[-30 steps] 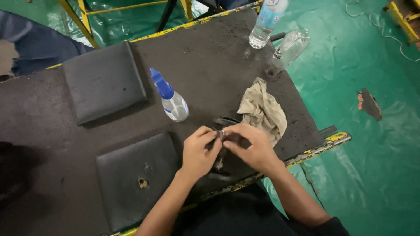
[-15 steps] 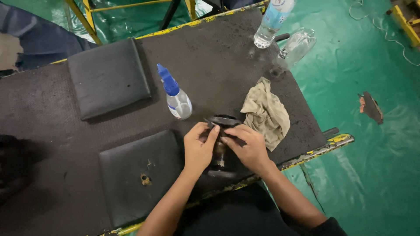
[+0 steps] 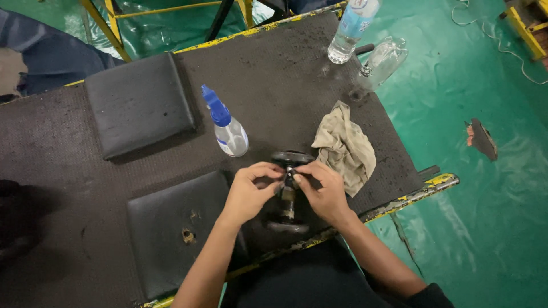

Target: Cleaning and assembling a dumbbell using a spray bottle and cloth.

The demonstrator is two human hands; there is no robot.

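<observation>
Both our left hand [image 3: 249,193] and right hand [image 3: 326,191] pinched a small part onto the shaft of the dark spool-shaped metal piece [image 3: 289,191] lying on the black mat [image 3: 274,85] near the rag [image 3: 344,145], apparently mid-fitting, which seemed to call for steady, aligned fingertip pressure.

A clear spray bottle [image 3: 227,129] with a blue top is seen standing in the middle of the dark surface [image 3: 274,74]. A clear plastic bottle [image 3: 347,31] with a light blue label [image 3: 354,21] is seen at the far edge. Beside it, another clear bottle [image 3: 381,60] is laid on its side.
</observation>
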